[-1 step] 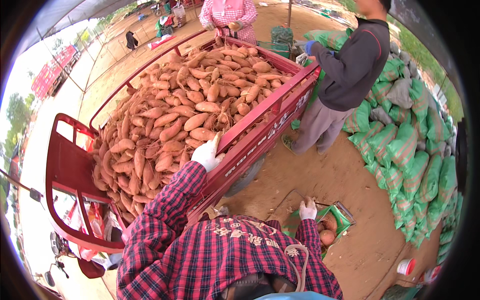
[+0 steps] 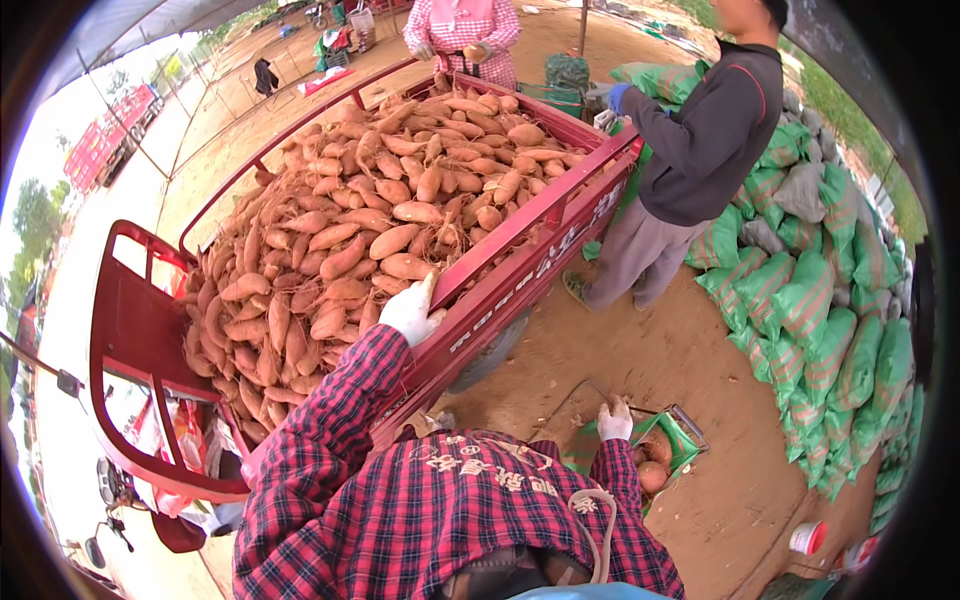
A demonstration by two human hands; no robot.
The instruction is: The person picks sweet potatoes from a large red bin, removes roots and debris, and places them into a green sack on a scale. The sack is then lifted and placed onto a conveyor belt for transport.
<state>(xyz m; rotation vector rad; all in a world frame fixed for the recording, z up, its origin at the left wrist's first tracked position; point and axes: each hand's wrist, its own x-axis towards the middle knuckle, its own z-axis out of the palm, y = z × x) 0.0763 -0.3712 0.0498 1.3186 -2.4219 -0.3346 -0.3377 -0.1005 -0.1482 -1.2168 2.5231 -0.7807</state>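
Note:
A red cart [image 2: 545,235] is heaped with orange sweet potatoes [image 2: 350,230]. My left hand [image 2: 410,310], in a white glove, reaches over the cart's near side wall. Its fingers lie spread against the potatoes at the edge of the pile and grip none of them. My right hand [image 2: 614,420], also in a white glove, is low at the mouth of a green sack [image 2: 680,440] on the dirt ground and holds its rim. A few sweet potatoes [image 2: 652,472] lie inside the sack. My red checked sleeves fill the lower middle.
A person in a dark sweater [image 2: 700,140] with a blue glove stands at the cart's right side. Another person in a pink checked shirt [image 2: 460,30] stands at its far end. Filled green sacks [image 2: 830,320] are stacked on the right. A small white container [image 2: 806,537] sits on the ground.

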